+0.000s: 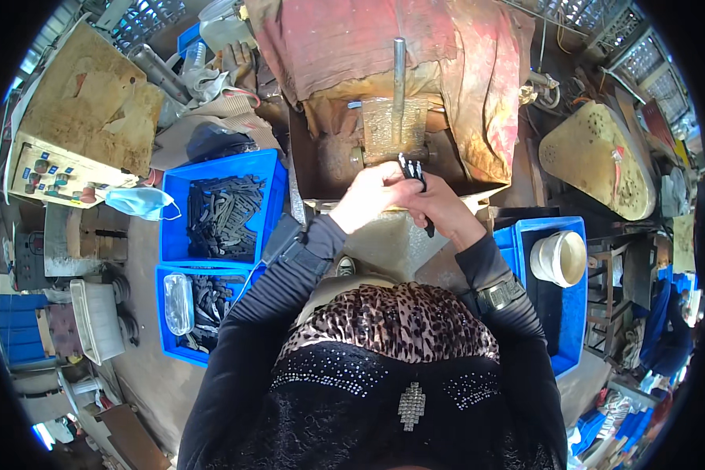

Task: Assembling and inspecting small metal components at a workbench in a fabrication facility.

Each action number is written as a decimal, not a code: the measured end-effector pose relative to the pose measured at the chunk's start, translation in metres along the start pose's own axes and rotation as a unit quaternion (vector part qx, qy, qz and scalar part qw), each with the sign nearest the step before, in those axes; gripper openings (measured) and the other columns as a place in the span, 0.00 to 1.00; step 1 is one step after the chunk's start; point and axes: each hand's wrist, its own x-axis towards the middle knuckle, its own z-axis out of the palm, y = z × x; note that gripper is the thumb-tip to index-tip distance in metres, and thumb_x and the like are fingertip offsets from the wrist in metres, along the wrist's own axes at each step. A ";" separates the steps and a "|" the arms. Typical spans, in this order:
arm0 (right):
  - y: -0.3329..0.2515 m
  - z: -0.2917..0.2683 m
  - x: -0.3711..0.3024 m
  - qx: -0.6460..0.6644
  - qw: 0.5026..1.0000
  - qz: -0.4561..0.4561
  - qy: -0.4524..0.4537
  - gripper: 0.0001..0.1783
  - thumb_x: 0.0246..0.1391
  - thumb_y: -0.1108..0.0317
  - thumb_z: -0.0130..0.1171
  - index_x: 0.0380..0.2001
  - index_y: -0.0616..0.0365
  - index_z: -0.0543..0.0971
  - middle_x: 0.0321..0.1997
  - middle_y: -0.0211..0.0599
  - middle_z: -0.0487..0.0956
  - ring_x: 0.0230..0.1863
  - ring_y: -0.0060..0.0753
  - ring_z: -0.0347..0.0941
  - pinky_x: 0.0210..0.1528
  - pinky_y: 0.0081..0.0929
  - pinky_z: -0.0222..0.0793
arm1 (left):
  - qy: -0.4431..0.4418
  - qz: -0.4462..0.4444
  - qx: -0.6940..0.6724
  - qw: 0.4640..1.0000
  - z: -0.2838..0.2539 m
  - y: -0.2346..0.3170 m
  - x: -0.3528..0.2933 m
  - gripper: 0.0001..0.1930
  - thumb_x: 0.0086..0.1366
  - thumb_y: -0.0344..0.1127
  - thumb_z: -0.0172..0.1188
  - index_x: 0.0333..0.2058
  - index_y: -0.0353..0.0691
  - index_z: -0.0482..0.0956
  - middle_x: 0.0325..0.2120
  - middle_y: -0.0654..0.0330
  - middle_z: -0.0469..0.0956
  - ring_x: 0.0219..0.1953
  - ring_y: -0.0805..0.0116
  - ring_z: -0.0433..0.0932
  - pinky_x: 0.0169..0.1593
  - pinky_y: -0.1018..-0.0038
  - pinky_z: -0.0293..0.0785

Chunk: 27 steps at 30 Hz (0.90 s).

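Observation:
Both hands meet at the front rim of a machine housing, close to its wheel. My right hand is closed round several slim dark pieces with bright, shiny ends; one dark end also shows below the fingers. My left hand is pressed against the same pieces, its fingers bent onto them. Where exactly the left fingertips grip is partly hidden. A metal rod stands upright over the wheel.
To the left, a blue crate holds many similar dark pieces; below it, another blue crate holds more and a clear plastic container. At right, a blue bin carries a white bucket. Stained cloth drapes the housing.

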 end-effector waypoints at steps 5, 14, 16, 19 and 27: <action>0.002 0.003 0.009 -0.086 0.996 -0.001 -0.001 0.16 0.50 0.70 0.63 0.43 0.59 0.74 0.26 0.26 0.73 0.19 0.16 0.65 0.18 0.17 0.58 | 0.090 0.002 -0.126 0.988 0.029 -0.008 -0.003 0.09 0.64 0.27 0.58 0.43 0.35 0.78 0.33 0.64 0.78 0.33 0.79 0.75 0.40 0.81 0.73; 0.027 -0.019 -0.009 -0.198 0.953 -0.194 0.124 0.21 0.51 0.70 0.61 0.48 0.65 0.71 0.38 0.41 0.78 0.31 0.29 0.75 0.34 0.29 0.72 | 0.171 0.073 -0.092 0.978 0.038 -0.034 0.019 0.07 0.64 0.28 0.59 0.40 0.34 0.76 0.26 0.68 0.74 0.26 0.80 0.71 0.31 0.82 0.71; 0.021 -0.015 -0.024 -0.272 0.925 -0.222 0.147 0.21 0.53 0.71 0.60 0.50 0.65 0.71 0.38 0.43 0.78 0.34 0.32 0.76 0.38 0.31 0.72 | 0.174 0.056 -0.153 0.971 0.048 -0.028 0.018 0.07 0.64 0.29 0.60 0.39 0.34 0.77 0.26 0.69 0.74 0.27 0.82 0.71 0.32 0.83 0.70; 0.023 -0.019 -0.037 -0.307 0.899 -0.256 0.181 0.21 0.54 0.71 0.58 0.51 0.64 0.71 0.35 0.43 0.78 0.33 0.31 0.75 0.39 0.30 0.71 | 0.150 0.033 -0.152 0.976 0.055 -0.032 0.018 0.07 0.64 0.30 0.61 0.39 0.34 0.78 0.27 0.68 0.76 0.28 0.82 0.72 0.33 0.83 0.70; 0.003 -0.058 -0.113 -0.254 0.923 -0.080 0.279 0.20 0.57 0.69 0.55 0.51 0.67 0.73 0.28 0.34 0.76 0.27 0.23 0.69 0.31 0.24 0.67 | 0.031 0.160 0.248 0.955 0.020 -0.033 0.014 0.07 0.61 0.29 0.62 0.38 0.36 0.79 0.30 0.58 0.81 0.31 0.70 0.79 0.35 0.75 0.74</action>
